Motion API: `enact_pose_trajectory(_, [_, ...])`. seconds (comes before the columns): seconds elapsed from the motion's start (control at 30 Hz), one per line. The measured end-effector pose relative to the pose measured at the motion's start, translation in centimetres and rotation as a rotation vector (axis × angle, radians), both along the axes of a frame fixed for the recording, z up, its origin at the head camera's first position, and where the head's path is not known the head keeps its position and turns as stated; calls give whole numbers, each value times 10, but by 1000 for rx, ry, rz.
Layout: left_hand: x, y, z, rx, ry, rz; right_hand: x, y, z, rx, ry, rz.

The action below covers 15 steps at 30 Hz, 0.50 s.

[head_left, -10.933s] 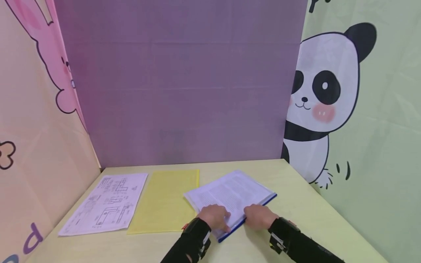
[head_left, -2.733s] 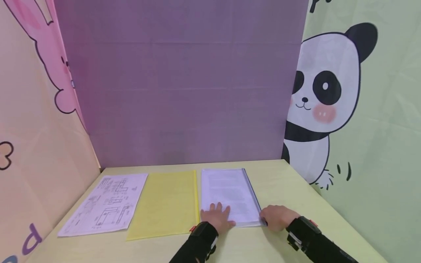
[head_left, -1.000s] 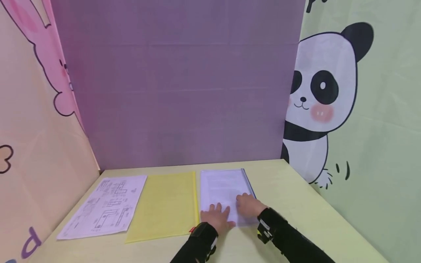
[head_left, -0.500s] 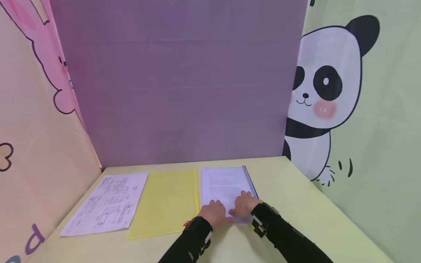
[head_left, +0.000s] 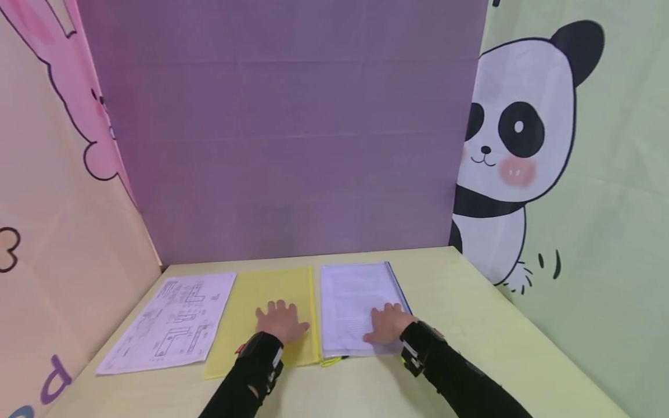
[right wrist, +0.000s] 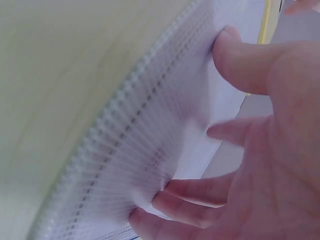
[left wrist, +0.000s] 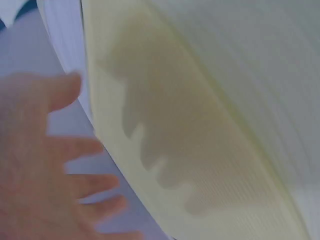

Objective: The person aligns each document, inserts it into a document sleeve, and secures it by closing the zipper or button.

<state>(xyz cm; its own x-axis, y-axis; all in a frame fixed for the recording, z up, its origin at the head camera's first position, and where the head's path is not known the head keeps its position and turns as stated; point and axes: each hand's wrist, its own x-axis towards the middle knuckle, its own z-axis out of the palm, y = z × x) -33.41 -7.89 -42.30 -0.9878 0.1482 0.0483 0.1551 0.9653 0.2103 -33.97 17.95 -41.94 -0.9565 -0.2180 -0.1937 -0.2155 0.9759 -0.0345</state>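
Take the clear folder (head_left: pixel 345 299), lying flat right of the yellow folder (head_left: pixel 243 318), by its stiffer-looking dark spine (head_left: pixel 399 288) (probably light, flexible, slippery overall), while the right hand (head_left: pixel 389 323) rests spread fingertips on it and the left hand (head_left: pixel 281 323) hovers, fingers splayed, over the other.

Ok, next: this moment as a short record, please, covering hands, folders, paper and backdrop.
left hand: fingers spread above the yellow folder, apart from it, holding nothing
right hand: fingertips touching the clear folder
clear folder: printed page inside, dark spine along its right side
yellow folder: flat, left of the clear folder
drawing sheet: left of the yellow folder
table: pale, bearing all three
backdrop: purple; panda picture to its right
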Motion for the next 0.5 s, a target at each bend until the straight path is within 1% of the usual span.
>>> enact_pose_trajectory(0.07, [6,-17,3,26,-80,56,0,0,1,-1,-12,26])
enact_pose_trajectory(0.1, [8,-24,3,41,-125,75,0,0,1,-1,-19,35])
enact_pose_trajectory(0.13, [10,-30,3,58,-165,89,1,1,2,-8,-31,34])
enact_pose_trajectory(0.2, [12,-39,1,88,-216,106,1,0,2,-18,-40,24])
enact_pose_trajectory(0.3, [12,-46,-3,115,-242,113,1,0,1,-40,-39,2])
enact_pose_trajectory(0.5, [7,-48,-8,131,-237,105,0,1,-3,-46,-7,-3])
